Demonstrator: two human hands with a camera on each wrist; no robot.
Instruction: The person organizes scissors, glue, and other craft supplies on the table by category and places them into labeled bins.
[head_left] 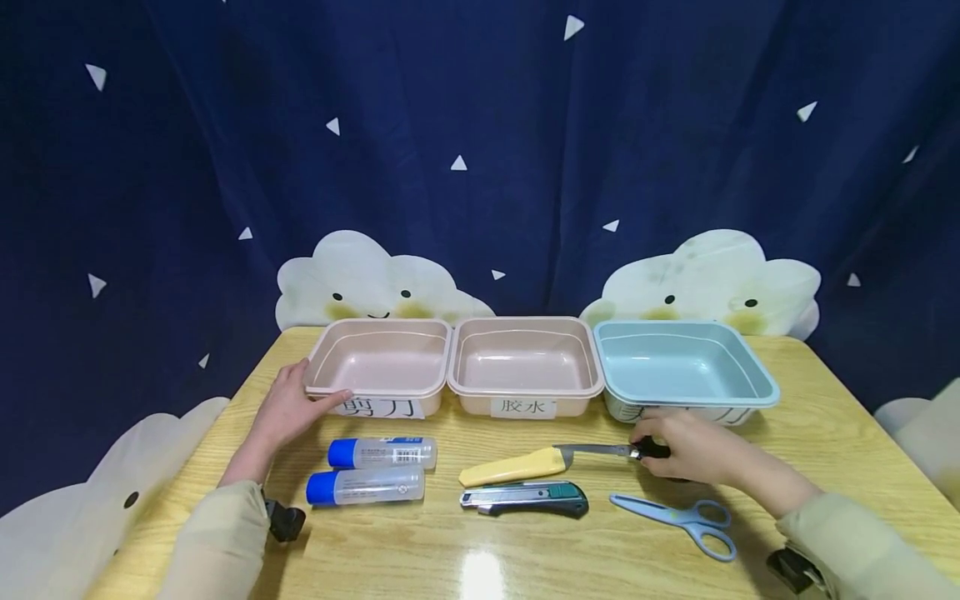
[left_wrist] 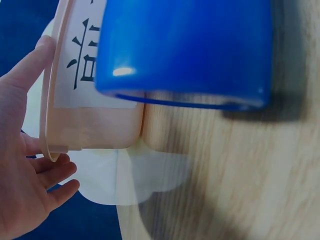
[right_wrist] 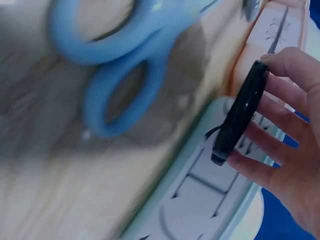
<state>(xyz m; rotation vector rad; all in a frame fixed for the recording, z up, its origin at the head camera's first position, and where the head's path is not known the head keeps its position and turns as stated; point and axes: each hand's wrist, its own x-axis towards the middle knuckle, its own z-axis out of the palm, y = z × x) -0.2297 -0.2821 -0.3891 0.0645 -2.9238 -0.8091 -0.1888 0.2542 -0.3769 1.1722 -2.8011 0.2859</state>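
From the head view, three tubs stand in a row at the back of the wooden surface (head_left: 525, 567), two pink and one blue, and all three are bare inside, so the sorting looks barely begun. The left hand (head_left: 288, 408) rests flat-fingered against the left pink tub (head_left: 378, 358), grip loose and holding nothing. The right hand (head_left: 693, 446) closes round the black handle of a small knife (head_left: 600, 451), whose tip sits in a yellow sheath (head_left: 512, 467) just in front of the middle pink tub (head_left: 525, 357) and the blue tub (head_left: 686, 364). Two glue bottles (head_left: 375, 468), a box cutter (head_left: 523, 497) and blue scissors (head_left: 678, 518) lie untouched nearer the front edge, with open wood ahead of them. In the left wrist view, a blue bottle cap (left_wrist: 185, 50) fills the frame beside the labelled tub wall. In the right wrist view, fingers (right_wrist: 280, 125) curl on the black handle, hard against the blue tub's wall; scissors lie blurred beside it.
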